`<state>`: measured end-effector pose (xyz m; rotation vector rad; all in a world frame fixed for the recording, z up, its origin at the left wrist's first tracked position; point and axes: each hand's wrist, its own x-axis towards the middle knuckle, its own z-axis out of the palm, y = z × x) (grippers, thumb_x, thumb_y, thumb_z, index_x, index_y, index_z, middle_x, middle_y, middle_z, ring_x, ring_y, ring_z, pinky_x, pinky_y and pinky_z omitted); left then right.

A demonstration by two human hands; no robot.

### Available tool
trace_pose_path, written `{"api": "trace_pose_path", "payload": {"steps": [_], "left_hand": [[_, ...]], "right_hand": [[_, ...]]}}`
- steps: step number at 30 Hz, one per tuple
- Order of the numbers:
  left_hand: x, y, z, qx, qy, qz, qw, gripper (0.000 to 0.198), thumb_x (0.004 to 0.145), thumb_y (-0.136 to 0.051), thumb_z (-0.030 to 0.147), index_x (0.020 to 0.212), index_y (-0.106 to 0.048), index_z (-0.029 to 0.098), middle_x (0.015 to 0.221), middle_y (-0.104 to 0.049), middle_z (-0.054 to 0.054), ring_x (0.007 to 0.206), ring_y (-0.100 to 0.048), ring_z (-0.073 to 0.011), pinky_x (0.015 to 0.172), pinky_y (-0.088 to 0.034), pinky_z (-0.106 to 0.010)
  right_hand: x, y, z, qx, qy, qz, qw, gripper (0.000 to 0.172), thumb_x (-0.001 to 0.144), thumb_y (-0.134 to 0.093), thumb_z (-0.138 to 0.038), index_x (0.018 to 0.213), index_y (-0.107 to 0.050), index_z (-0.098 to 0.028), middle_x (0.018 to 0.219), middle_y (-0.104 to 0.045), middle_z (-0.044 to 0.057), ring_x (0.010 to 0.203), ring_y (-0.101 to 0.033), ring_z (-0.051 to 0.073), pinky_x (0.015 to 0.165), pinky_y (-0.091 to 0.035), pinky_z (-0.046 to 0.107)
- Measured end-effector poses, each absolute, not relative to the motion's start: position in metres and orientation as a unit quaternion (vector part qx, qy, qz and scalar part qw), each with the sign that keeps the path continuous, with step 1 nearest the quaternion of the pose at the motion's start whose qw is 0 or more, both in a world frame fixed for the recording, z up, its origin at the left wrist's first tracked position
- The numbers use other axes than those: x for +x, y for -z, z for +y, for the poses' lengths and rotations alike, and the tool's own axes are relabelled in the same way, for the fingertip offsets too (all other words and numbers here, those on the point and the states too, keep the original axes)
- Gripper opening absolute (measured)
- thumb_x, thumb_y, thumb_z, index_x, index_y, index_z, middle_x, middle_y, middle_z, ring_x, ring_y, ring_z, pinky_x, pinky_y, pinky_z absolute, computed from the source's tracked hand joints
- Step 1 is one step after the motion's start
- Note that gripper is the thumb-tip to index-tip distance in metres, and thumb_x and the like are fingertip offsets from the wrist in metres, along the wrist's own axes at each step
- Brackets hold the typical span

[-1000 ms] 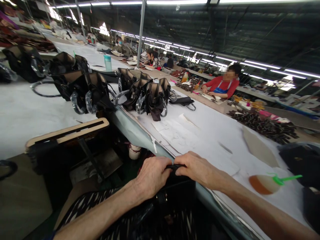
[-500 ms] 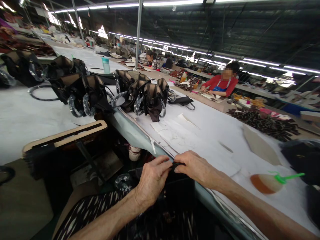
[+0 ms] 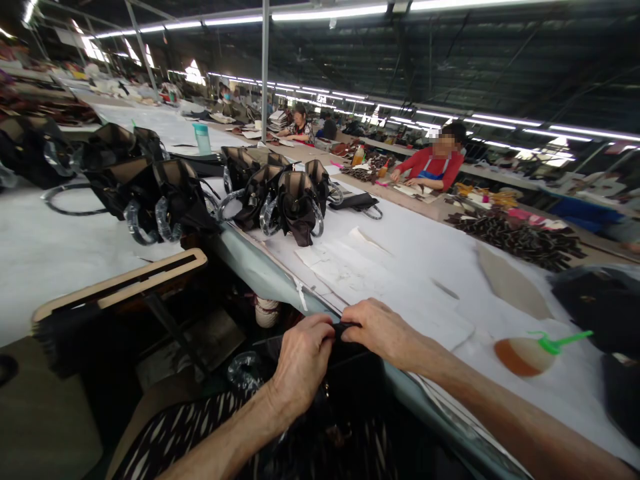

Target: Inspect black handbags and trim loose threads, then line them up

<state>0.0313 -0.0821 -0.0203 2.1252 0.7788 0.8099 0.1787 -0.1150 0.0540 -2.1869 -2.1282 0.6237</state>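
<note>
Slides toward 9 o'clock; pinches bag edge (image 3: 346, 326), lying 9 to 3, tight with left hand (image 3: 300, 360) and right hand (image 3: 383, 331).

Your left hand (image 3: 303, 363) and right hand (image 3: 383, 330) meet knuckles-up at the top edge of the black bag (image 3: 350, 393), fingers curled and pinching it. Your bare left forearm crosses over the bag; the right reaches in from its right.

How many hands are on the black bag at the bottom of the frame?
2. The left hand and the right hand pinch the top edge of the bag, fingertips nearly touching. No other hand is near it.
</note>
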Motion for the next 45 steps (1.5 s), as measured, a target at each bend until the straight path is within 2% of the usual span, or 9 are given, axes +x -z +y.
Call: {"api": "trace_pose_path", "payload": {"steps": [7, 13, 16, 19, 21, 24, 30, 38, 45], "left_hand": [[0.02, 0.024, -0.081, 0.761, -0.374, 0.33, 0.414, 0.023, 0.072, -0.051, 0.005, 0.088, -0.059, 0.02, 0.097, -0.062, -0.001, 0.091, -0.056, -0.0147, 0.085, -0.043, -0.026], [-0.006, 0.029, -0.064, 0.778, -0.265, 0.379, 0.425, 0.036, 0.069, -0.059, 0.015, 0.104, -0.059, 0.022, 0.097, -0.063, -0.002, 0.093, -0.055, -0.0185, 0.085, -0.041, -0.03], [-0.017, 0.034, -0.056, 0.82, -0.206, 0.379, 0.376, 0.029, 0.069, -0.059, 0.021, 0.098, -0.064, 0.024, 0.094, -0.064, -0.002, 0.093, -0.054, -0.0208, 0.083, -0.04, -0.03], [-0.023, 0.036, -0.053, 0.832, -0.181, 0.374, 0.368, 0.018, 0.075, -0.052, 0.023, 0.085, -0.067, 0.021, 0.077, -0.065, 0.0, 0.078, -0.056, -0.0169, 0.073, -0.04, -0.025], [-0.024, 0.035, -0.053, 0.829, -0.17, 0.369, 0.384, 0.018, 0.076, -0.049, 0.023, 0.078, -0.067, 0.02, 0.065, -0.061, 0.001, 0.067, -0.055, -0.0141, 0.064, -0.039, -0.022], [-0.025, 0.032, -0.054, 0.821, -0.165, 0.381, 0.392, 0.019, 0.076, -0.048, 0.023, 0.076, -0.067, 0.019, 0.061, -0.058, 0.002, 0.064, -0.054, -0.0137, 0.058, -0.037, -0.021], [-0.031, 0.032, -0.054, 0.812, -0.183, 0.38, 0.405, 0.017, 0.075, -0.051, 0.022, 0.082, -0.066, 0.02, 0.07, -0.063, 0.001, 0.072, -0.056, -0.0149, 0.064, -0.039, -0.022], [-0.012, 0.028, -0.064, 0.786, -0.332, 0.343, 0.392, 0.018, 0.075, -0.055, 0.011, 0.088, -0.064, 0.02, 0.095, -0.064, 0.0, 0.088, -0.057, -0.015, 0.082, -0.042, -0.024], [0.01, 0.038, -0.077, 0.773, -0.398, 0.372, 0.325, 0.02, 0.074, -0.056, 0.004, 0.084, -0.065, 0.019, 0.103, -0.06, -0.003, 0.092, -0.055, -0.0171, 0.083, -0.046, -0.03]], "right_hand": [[0.179, -0.054, -0.117, -0.703, -0.217, -0.677, 0.021, 0.015, 0.072, -0.055, -0.025, 0.059, -0.054, -0.018, 0.055, -0.047, -0.004, 0.058, -0.043, 0.01, 0.051, -0.024, 0.022], [0.178, -0.056, -0.12, -0.7, -0.211, -0.682, 0.01, 0.016, 0.076, -0.051, -0.026, 0.062, -0.054, -0.019, 0.064, -0.052, -0.002, 0.068, -0.047, 0.013, 0.057, -0.029, 0.022], [0.177, -0.058, -0.119, -0.699, -0.214, -0.683, 0.003, 0.019, 0.078, -0.049, -0.028, 0.061, -0.053, -0.019, 0.061, -0.05, -0.003, 0.064, -0.046, 0.013, 0.057, -0.029, 0.023], [0.172, -0.061, -0.118, -0.703, -0.211, -0.679, -0.021, 0.02, 0.077, -0.049, -0.029, 0.06, -0.053, -0.02, 0.059, -0.049, -0.002, 0.062, -0.046, 0.013, 0.056, -0.028, 0.023], [0.166, -0.064, -0.117, -0.705, -0.207, -0.677, -0.04, 0.014, 0.075, -0.052, -0.03, 0.065, -0.056, -0.021, 0.064, -0.053, -0.001, 0.066, -0.048, 0.015, 0.058, -0.03, 0.024], [0.157, -0.066, -0.115, -0.7, -0.202, -0.682, -0.059, 0.011, 0.075, -0.052, -0.029, 0.075, -0.06, -0.022, 0.073, -0.058, 0.002, 0.076, -0.051, 0.019, 0.064, -0.032, 0.026], [0.157, -0.063, -0.114, -0.708, -0.217, -0.671, -0.033, 0.011, 0.074, -0.049, -0.024, 0.079, -0.059, -0.023, 0.078, -0.059, 0.001, 0.078, -0.051, 0.017, 0.064, -0.032, 0.025], [0.169, -0.055, -0.114, -0.69, -0.261, -0.675, 0.008, 0.016, 0.076, -0.045, -0.025, 0.063, -0.05, -0.019, 0.056, -0.043, -0.005, 0.056, -0.041, 0.01, 0.05, -0.026, 0.021], [0.168, -0.054, -0.112, -0.696, -0.243, -0.676, 0.017, 0.02, 0.074, -0.046, -0.024, 0.056, -0.04, -0.018, 0.051, -0.036, -0.007, 0.052, -0.036, 0.008, 0.049, -0.023, 0.021]]}}
